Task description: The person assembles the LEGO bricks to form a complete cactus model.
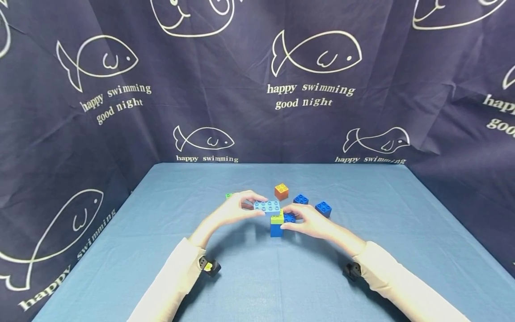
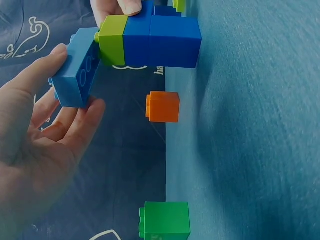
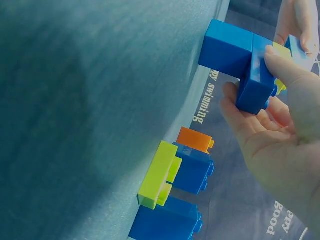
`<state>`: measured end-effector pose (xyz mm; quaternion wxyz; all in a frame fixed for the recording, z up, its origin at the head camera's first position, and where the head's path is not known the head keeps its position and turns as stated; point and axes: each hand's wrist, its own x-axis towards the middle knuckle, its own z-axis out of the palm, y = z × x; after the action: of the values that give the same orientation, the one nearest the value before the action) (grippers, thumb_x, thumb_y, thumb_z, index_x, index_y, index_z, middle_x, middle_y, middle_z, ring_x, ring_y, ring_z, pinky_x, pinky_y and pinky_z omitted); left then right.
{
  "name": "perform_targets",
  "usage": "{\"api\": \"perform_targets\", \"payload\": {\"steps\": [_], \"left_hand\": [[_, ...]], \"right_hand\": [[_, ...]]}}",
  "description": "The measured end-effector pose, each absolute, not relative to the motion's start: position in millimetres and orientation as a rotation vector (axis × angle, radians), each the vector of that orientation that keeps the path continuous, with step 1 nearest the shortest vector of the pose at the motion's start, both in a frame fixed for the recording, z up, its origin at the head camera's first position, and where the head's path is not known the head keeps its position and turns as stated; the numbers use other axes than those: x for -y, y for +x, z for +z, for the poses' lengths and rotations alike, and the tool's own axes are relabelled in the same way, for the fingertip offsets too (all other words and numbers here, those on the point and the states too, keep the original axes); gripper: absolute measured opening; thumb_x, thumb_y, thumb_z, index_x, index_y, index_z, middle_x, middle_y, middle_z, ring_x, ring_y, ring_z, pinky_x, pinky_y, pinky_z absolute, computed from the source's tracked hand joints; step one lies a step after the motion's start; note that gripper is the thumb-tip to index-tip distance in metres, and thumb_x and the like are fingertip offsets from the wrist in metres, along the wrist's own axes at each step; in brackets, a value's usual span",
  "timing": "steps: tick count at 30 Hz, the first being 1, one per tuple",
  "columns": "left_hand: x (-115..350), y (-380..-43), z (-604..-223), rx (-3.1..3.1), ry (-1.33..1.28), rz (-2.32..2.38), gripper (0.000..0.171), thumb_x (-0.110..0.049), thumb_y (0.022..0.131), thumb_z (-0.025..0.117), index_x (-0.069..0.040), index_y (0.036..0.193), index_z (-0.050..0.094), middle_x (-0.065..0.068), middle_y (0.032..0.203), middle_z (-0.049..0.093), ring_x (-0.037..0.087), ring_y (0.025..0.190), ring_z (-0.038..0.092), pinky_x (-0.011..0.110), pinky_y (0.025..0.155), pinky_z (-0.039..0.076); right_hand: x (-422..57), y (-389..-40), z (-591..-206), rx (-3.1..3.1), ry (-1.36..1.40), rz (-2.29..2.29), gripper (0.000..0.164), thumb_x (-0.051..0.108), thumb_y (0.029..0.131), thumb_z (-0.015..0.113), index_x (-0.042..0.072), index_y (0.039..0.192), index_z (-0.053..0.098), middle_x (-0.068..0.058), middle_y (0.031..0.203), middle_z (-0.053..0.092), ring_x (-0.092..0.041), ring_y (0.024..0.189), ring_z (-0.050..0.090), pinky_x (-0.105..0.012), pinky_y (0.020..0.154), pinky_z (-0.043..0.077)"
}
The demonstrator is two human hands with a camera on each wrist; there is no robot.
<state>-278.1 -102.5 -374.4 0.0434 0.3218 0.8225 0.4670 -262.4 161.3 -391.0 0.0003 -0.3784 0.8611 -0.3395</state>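
Note:
My left hand (image 1: 235,209) pinches a light blue toy building brick (image 1: 267,206) between thumb and fingers. That brick is tilted over a small stack, one end at the studs of the lime green brick (image 2: 112,40) on top. Whether the two are joined I cannot tell. Below the lime brick come a dark blue brick (image 3: 257,75) that juts out to the right and a lower blue brick (image 1: 276,230) standing on the table. With thumb and fingers my right hand (image 1: 307,220) grips the jutting dark blue brick.
Behind the hands lie an orange brick (image 1: 281,191) and two blue bricks, one blue brick (image 1: 323,209) farther right. A thin lime brick (image 3: 159,175) lies near them. A green brick (image 2: 166,221) is at the left. A printed fabric curtain (image 1: 257,138) borders the blue table (image 1: 265,286).

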Motion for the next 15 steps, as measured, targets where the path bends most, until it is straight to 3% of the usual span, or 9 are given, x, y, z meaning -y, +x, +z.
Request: {"api": "perform_targets", "payload": {"steps": [6, 15], "left_hand": [[101.3, -277.2, -375.7, -2.512, 0.983, 1.405, 0.039, -0.027, 0.082, 0.073, -0.016, 0.119, 0.064, -0.002, 0.111, 0.063, 0.016, 0.101, 0.052, 0.040, 0.093, 0.049], [98.8, -276.9, -375.0, -2.511, 0.988, 1.379, 0.038, -0.027, 0.084, 0.071, -0.017, 0.119, 0.064, -0.004, 0.110, 0.063, 0.015, 0.102, 0.052, 0.036, 0.092, 0.049]], "right_hand": [[-161.3, -261.7, -391.9, -2.705, -1.177, -1.058, 0.043, 0.034, 0.084, 0.069, 0.007, 0.116, 0.061, -0.004, 0.106, 0.067, -0.020, 0.099, 0.062, -0.039, 0.085, 0.053], [-160.8, -261.4, -390.7, -2.714, -1.164, -1.049, 0.044, 0.034, 0.085, 0.068, 0.006, 0.117, 0.061, -0.005, 0.107, 0.066, -0.020, 0.099, 0.062, -0.040, 0.085, 0.052]]}}
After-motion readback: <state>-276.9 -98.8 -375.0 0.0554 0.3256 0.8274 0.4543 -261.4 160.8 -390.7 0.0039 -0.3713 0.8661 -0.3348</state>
